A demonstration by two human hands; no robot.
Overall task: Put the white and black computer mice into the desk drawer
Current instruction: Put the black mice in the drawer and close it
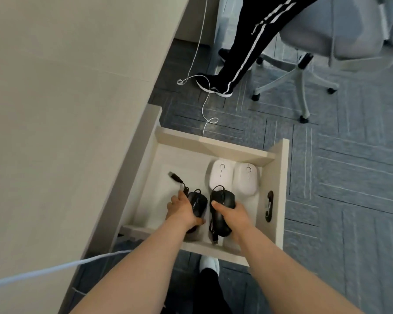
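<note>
Inside the open drawer at frame centre, two white mice are set side by side against the upper wall. Below them, one black mouse is clasped by the left hand, another black mouse by the right hand. Bare floor is left along the drawer's left edge, where a USB plug lies.

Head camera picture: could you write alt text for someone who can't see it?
Two bare hands reach into an open desk drawer, the left hand on one black mouse and the right hand on another black mouse. Two white mice lie side by side behind them.
</note>
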